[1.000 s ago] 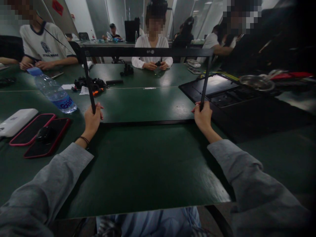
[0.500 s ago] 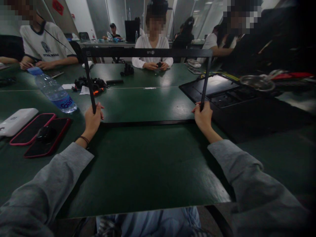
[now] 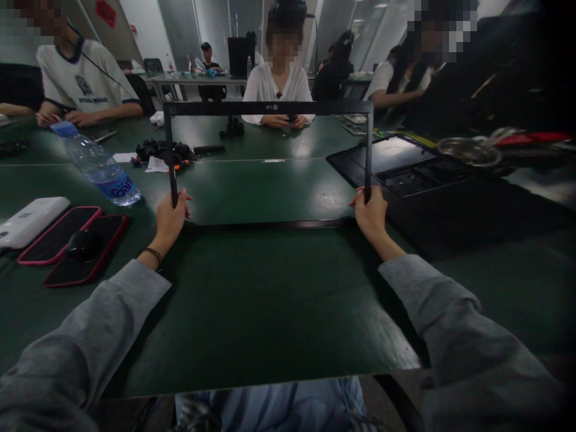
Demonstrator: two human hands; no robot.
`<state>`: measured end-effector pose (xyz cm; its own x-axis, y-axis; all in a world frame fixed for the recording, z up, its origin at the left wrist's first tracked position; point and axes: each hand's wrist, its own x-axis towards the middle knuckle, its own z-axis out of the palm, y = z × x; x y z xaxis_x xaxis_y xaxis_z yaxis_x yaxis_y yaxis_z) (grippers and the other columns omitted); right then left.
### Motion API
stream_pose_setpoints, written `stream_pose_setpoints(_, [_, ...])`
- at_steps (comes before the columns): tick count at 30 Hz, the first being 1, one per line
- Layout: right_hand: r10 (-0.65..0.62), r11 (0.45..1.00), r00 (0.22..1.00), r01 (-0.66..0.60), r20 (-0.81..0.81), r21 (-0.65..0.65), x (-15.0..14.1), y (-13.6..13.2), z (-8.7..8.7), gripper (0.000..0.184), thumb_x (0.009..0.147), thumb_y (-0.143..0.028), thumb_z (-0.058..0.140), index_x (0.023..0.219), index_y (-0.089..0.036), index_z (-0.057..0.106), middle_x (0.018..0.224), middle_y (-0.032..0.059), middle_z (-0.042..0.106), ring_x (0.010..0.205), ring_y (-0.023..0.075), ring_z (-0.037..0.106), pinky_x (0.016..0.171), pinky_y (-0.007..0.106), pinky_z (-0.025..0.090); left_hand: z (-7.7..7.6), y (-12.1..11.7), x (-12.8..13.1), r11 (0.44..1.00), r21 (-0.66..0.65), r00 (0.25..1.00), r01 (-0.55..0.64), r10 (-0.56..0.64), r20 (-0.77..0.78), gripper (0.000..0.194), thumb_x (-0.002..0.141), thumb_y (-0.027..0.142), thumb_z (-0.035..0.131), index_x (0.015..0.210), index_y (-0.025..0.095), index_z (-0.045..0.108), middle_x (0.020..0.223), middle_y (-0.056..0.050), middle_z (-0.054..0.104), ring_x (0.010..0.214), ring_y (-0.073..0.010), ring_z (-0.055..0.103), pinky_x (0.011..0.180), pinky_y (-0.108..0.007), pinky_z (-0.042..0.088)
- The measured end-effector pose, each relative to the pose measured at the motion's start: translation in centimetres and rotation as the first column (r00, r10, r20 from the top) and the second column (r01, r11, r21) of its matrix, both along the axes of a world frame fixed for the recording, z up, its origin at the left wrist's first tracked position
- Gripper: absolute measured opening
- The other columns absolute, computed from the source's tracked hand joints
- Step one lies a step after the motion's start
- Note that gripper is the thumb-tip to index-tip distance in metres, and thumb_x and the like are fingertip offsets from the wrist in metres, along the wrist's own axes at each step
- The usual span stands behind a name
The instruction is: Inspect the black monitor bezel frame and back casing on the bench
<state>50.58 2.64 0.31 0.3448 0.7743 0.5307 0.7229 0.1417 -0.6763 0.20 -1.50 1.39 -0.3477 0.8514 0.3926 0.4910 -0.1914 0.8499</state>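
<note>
Two hands have hold of the black LG monitor bezel point(image 3: 252, 108): we see the left hand point(image 3: 171, 215) clenched around its left side bar and the right hand point(image 3: 371, 211) clenched around its right one, each low on its bar. The bezel is straight ahead of us, over the table point(image 3: 270, 300) and spanning the gap between the hands, so neither hand is nearer to it. Its long axis runs left to right, with the logo bar up and its lettering upside down to us. The bottom bar point(image 3: 274, 226) sits low; we cannot tell whether it touches the tabletop. Outward of the left hand we have a water bottle point(image 3: 101, 165); just beside the right hand lies a black panel point(image 3: 450, 210).
</note>
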Motion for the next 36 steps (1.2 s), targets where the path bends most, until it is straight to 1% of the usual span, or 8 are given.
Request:
stream_pose_setpoints(9, [0.021,1.0,1.0,-0.021,0.014,-0.017,0.6,0.4,-0.6,0.023,0.096,-0.042,0.046,0.1,-0.022,0.054,0.074,0.0083,0.065,0.073,0.0253,0.067,0.079,0.045,0.053,-0.3,0.3,0.0,0.998,-0.058,0.999,-0.034,0.033,-0.006,0.038,0.093,0.051,0.052,0.087,0.017,0.067,0.058,0.002,0.056,0.05,-0.0109,0.054,0.052,-0.022,0.045])
stream_pose_setpoints(14, [0.028,1.0,1.0,-0.028,0.008,-0.01,0.9,0.7,-1.0,0.015,0.094,-0.035,0.048,0.098,-0.023,0.055,0.072,0.0069,0.066,0.07,0.025,0.066,0.078,0.044,0.053,-0.6,0.4,-0.2,0.998,-0.052,1.0,-0.026,0.026,-0.003,0.036,0.093,0.05,0.053,0.087,0.018,0.067,0.058,0.002,0.056,0.05,-0.0112,0.055,0.052,-0.023,0.046])
stream_pose_setpoints(18, [0.03,1.0,1.0,-0.03,-0.003,-0.01,0.8,0.6,-0.9,0.012,0.093,-0.032,0.049,0.098,-0.023,0.054,0.072,0.0061,0.065,0.07,0.0245,0.067,0.079,0.044,0.053,-0.5,0.3,-0.2,0.998,-0.055,1.0,-0.03,0.029,-0.01,0.035,0.093,0.049,0.053,0.086,0.018,0.068,0.058,0.001,0.056,0.05,-0.0113,0.055,0.051,-0.023,0.046])
stream_pose_setpoints(26, [0.019,1.0,1.0,-0.019,-0.009,-0.017,0.5,0.3,-0.5,0.011,0.094,-0.032,0.049,0.097,-0.023,0.054,0.072,0.0059,0.065,0.069,0.0241,0.066,0.08,0.044,0.053,-0.5,0.3,-0.2,0.999,-0.047,1.0,-0.016,0.016,-0.006,0.036,0.093,0.05,0.054,0.087,0.018,0.067,0.058,0.002,0.056,0.05,-0.0113,0.055,0.052,-0.023,0.046])
stream_pose_setpoints(29, [0.021,1.0,1.0,-0.021,-0.011,-0.003,0.3,0.2,-0.3,0.011,0.094,-0.033,0.048,0.097,-0.023,0.054,0.071,0.0053,0.064,0.068,0.0235,0.066,0.08,0.044,0.053,-0.1,0.0,0.1,0.999,-0.048,1.0,-0.02,0.02,-0.006,0.035,0.094,0.05,0.052,0.087,0.018,0.067,0.057,0.002,0.056,0.049,-0.0112,0.055,0.051,-0.023,0.045])
stream_pose_setpoints(31, [0.019,1.0,1.0,-0.018,-0.016,0.025,0.1,0.0,-0.1,0.013,0.095,-0.033,0.047,0.099,-0.023,0.054,0.071,0.0051,0.064,0.068,0.0232,0.066,0.08,0.044,0.053,0.4,-0.3,0.5,0.999,-0.022,0.999,-0.03,0.029,-0.012,0.036,0.095,0.05,0.051,0.087,0.018,0.065,0.056,0.002,0.055,0.048,-0.0109,0.054,0.051,-0.023,0.044])
stream_pose_setpoints(33, [0.005,0.998,1.0,-0.003,-0.022,0.064,-0.1,-0.2,0.1,0.016,0.097,-0.034,0.043,0.102,-0.023,0.053,0.072,0.0054,0.064,0.07,0.0232,0.066,0.08,0.043,0.053,0.8,-0.6,0.9,0.998,0.04,0.999,-0.046,0.047,-0.017,0.035,0.097,0.05,0.049,0.087,0.019,0.063,0.055,0.003,0.054,0.047,-0.0103,0.052,0.051,-0.023,0.043])
stream_pose_setpoints(36, [-0.015,0.994,1.0,0.018,-0.025,0.11,-0.4,-0.4,0.4,0.018,0.099,-0.035,0.039,0.107,-0.023,0.05,0.076,0.0055,0.065,0.073,0.0228,0.067,0.081,0.042,0.053,1.1,-0.9,1.1,0.994,0.099,0.998,-0.052,0.055,-0.023,0.034,0.098,0.051,0.047,0.087,0.021,0.06,0.053,0.005,0.052,0.046,-0.0101,0.051,0.051,-0.023,0.042])
